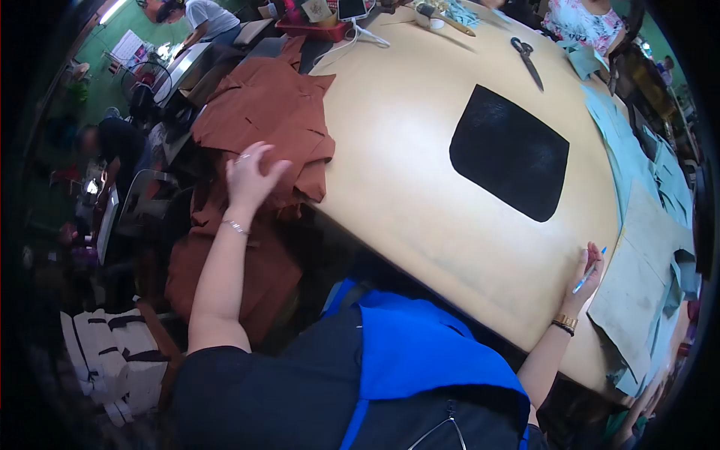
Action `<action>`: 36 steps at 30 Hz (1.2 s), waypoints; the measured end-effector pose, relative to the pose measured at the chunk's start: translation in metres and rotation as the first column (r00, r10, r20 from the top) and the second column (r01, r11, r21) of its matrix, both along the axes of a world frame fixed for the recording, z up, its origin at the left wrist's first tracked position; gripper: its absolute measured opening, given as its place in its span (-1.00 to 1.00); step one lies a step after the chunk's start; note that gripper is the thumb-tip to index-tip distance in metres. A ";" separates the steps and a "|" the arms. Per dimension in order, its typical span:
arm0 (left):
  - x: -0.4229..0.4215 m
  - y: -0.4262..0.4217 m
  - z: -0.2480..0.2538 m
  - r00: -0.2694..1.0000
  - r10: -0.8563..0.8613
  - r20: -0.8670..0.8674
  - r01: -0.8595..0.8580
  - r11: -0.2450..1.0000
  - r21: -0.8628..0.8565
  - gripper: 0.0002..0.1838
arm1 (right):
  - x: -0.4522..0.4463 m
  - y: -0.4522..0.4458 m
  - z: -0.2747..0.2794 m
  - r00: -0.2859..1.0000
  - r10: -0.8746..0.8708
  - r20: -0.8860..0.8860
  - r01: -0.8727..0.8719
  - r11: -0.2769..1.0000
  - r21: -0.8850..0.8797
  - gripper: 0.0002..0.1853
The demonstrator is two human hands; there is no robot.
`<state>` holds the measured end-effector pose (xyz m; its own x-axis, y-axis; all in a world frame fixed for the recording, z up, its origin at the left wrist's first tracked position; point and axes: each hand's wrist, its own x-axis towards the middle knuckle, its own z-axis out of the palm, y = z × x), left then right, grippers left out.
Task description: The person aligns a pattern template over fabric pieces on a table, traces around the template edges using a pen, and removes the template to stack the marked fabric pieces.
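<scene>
My left hand is at the near side of a heap of reddish-brown leather pieces, its fingers spread. Whether the fingertips touch the leather I cannot tell. At the right part of the table, my right hand is closed around a slim blue-and-white pen, its blue end pointing up and away. Between the hands and farther back, a flat black panel with rounded near corners lies on the pale tabletop.
Scissors and a wooden-handled brush lie toward the back. Light-blue sheets and a grey-green sheet cover the right edge. A red tray stands back left. White bundles are below left. Other people work around.
</scene>
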<state>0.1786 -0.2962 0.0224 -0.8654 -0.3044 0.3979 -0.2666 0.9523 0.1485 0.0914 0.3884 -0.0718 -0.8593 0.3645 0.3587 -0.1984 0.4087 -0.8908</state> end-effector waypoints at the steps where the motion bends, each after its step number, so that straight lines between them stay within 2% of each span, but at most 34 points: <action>1: -0.017 0.027 0.008 0.998 -0.022 0.056 0.023 0.999 -0.024 -0.48 | -0.001 0.004 -0.003 1.000 0.004 0.001 -0.004 1.000 0.023 -0.69; 3: -0.042 0.046 0.008 0.994 -0.060 0.091 0.063 0.998 -0.028 -0.59 | -0.001 0.005 0.001 1.000 0.000 0.008 0.000 1.000 0.029 -0.70; 6: -0.057 0.037 0.002 0.991 -0.019 0.135 -0.001 0.989 0.151 -0.67 | 0.001 -0.004 0.006 1.000 -0.014 0.008 0.015 1.000 -0.021 -0.72; 9: -0.058 0.031 0.002 0.997 -0.012 0.079 -0.002 0.985 0.171 -0.73 | 0.001 -0.006 0.007 1.000 -0.003 0.019 0.004 0.999 -0.036 -0.73; 10: -0.057 0.036 0.007 0.993 0.025 0.113 -0.049 0.977 0.210 -0.73 | 0.001 -0.007 0.008 1.000 -0.004 0.025 0.004 1.000 -0.030 -0.73; 13: -0.056 0.055 0.007 0.999 -0.042 0.030 0.041 0.999 0.021 -0.76 | 0.001 -0.008 0.011 0.999 -0.008 0.038 0.009 1.000 -0.014 -0.74; 16: -0.062 0.055 0.006 0.994 -0.044 0.104 0.044 0.999 0.000 -0.78 | 0.001 -0.010 0.011 0.999 -0.027 0.041 0.027 1.000 -0.002 -0.76; 19: -0.070 0.049 0.005 0.996 0.027 0.085 -0.036 0.993 0.114 -0.78 | 0.003 -0.010 0.013 0.999 -0.037 0.009 0.036 0.995 0.091 -0.77; 21: -0.082 0.047 0.002 0.998 0.032 -0.062 -0.016 0.970 0.242 -0.75 | 0.006 -0.017 0.022 0.998 -0.056 0.026 0.054 0.995 0.086 -0.79; 22: -0.090 0.049 0.000 0.985 -0.038 -0.168 0.090 0.945 0.313 -0.76 | 0.007 -0.019 0.024 0.997 -0.069 0.024 0.067 0.994 0.085 -0.79; 24: -0.110 0.074 0.003 0.935 -0.144 -0.324 0.291 0.836 0.466 -0.79 | 0.006 -0.018 0.021 0.997 -0.072 0.014 0.071 0.994 0.080 -0.79; 27: -0.126 0.173 0.019 0.834 -0.247 -0.493 0.541 0.543 0.642 -0.84 | 0.004 -0.014 0.016 0.998 -0.059 -0.001 0.059 0.998 0.028 -0.77; 28: -0.122 0.210 0.023 0.829 -0.282 -0.483 0.558 0.366 0.745 -0.85 | 0.004 -0.015 0.015 0.999 -0.053 -0.007 0.053 0.999 0.006 -0.77; 29: -0.116 0.247 0.019 0.819 -0.325 -0.473 0.531 0.115 0.839 -0.87 | 0.004 -0.015 0.013 0.998 -0.058 -0.015 0.058 0.998 -0.027 -0.77; 30: -0.106 0.277 0.016 0.686 -0.551 -0.476 0.667 0.213 0.714 -0.89 | 0.003 -0.014 0.011 0.998 -0.062 -0.024 0.061 0.997 -0.057 -0.77; 31: -0.089 0.304 0.020 0.590 -0.680 -0.435 0.496 -0.120 0.860 -0.81 | 0.003 -0.012 0.013 0.997 -0.064 -0.035 0.061 0.995 -0.082 -0.76; 32: -0.076 0.317 0.007 0.469 -0.822 -0.322 0.477 -0.072 0.876 -0.72 | 0.003 -0.016 0.016 0.995 -0.078 -0.058 0.067 0.982 -0.174 -0.77; 33: -0.066 0.325 -0.006 0.327 -0.925 -0.193 0.469 -0.018 0.883 -0.62 | 0.003 -0.016 0.018 0.993 -0.096 -0.067 0.082 0.981 -0.178 -0.77; 34: -0.057 0.324 -0.003 0.230 -0.972 -0.039 0.658 0.126 0.743 -0.54 | 0.004 -0.015 0.019 0.991 -0.112 -0.076 0.097 0.978 -0.183 -0.77; 35: -0.048 0.318 0.000 0.172 -0.975 0.138 0.816 0.220 0.534 -0.46 | 0.004 -0.015 0.018 0.988 -0.129 -0.084 0.111 0.975 -0.192 -0.77; 36: -0.040 0.311 -0.010 0.178 -0.977 0.118 0.820 0.214 0.532 -0.41 | 0.005 -0.015 0.020 0.989 -0.129 -0.069 0.116 0.979 -0.168 -0.78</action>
<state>0.1382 0.0150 0.0127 -0.6204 0.7812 0.0698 0.6521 0.4643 0.5993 0.0962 0.3729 -0.0521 -0.7759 0.5243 0.3508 -0.2283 0.2850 -0.9309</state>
